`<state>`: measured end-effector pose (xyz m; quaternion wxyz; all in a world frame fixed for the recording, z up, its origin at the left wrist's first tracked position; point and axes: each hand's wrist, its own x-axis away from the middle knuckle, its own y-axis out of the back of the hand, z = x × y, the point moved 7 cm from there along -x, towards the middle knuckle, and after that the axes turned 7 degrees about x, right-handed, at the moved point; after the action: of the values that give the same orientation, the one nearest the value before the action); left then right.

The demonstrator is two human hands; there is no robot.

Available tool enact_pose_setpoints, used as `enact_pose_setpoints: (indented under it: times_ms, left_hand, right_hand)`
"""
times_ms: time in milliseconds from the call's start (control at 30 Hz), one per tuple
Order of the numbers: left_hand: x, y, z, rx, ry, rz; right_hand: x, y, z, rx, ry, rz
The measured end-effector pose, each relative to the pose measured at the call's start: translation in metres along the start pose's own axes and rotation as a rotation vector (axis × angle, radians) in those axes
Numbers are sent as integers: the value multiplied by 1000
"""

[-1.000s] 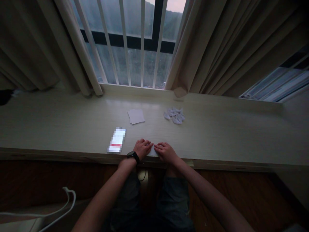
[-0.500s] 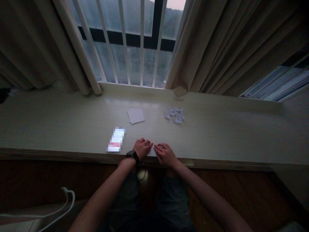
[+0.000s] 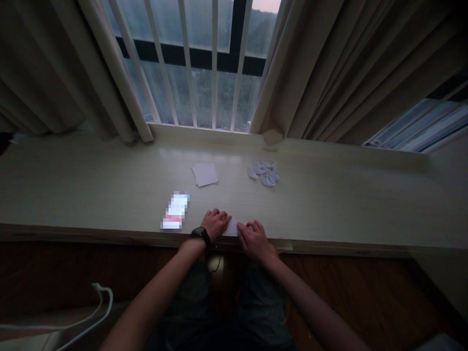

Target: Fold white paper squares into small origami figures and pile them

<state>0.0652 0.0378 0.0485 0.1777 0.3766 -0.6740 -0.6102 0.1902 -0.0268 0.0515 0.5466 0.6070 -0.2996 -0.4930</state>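
Note:
A small white sheet of paper (image 3: 231, 227) lies at the front edge of the sill, between my two hands. My left hand (image 3: 216, 223), with a dark watch on its wrist, is closed at the sheet's left side, thumb and finger on the paper. At the right edge, my right hand (image 3: 253, 238) pinches the paper with bent fingers; its fingertips are partly hidden. Beyond them lies a short stack of square paper sheets (image 3: 205, 174). To the right of that stack is a loose pile of folded or crumpled white paper pieces (image 3: 266, 173).
A phone (image 3: 176, 210) with a lit, blurred screen lies left of my hands on the pale wooden sill (image 3: 347, 200). Curtains (image 3: 314, 73) hang on both sides of the barred window (image 3: 204, 92). A white cable (image 3: 106, 297) shows at lower left.
My right hand has shifted slightly right, uncovering more of the sheet between the hands. The left hand stays in place on the paper.

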Motion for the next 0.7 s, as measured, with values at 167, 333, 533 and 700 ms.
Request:
enact_pose_setpoints:
  times_ms: [167, 333, 533, 700]
  left_hand:
    - [0, -2, 1, 15, 5, -20]
    - [1, -1, 4, 66, 25, -46]
    - [-2, -3, -9, 31, 66, -51]
    - [-2, -3, -35, 75, 41, -87]
  right_hand:
    - [8, 6, -8, -15, -101, 17]
    - [18, 9, -12, 14, -133, 39]
    - [-9, -2, -36, 77, -247, 30]
    - [-50, -19, -57, 26, -235, 81]
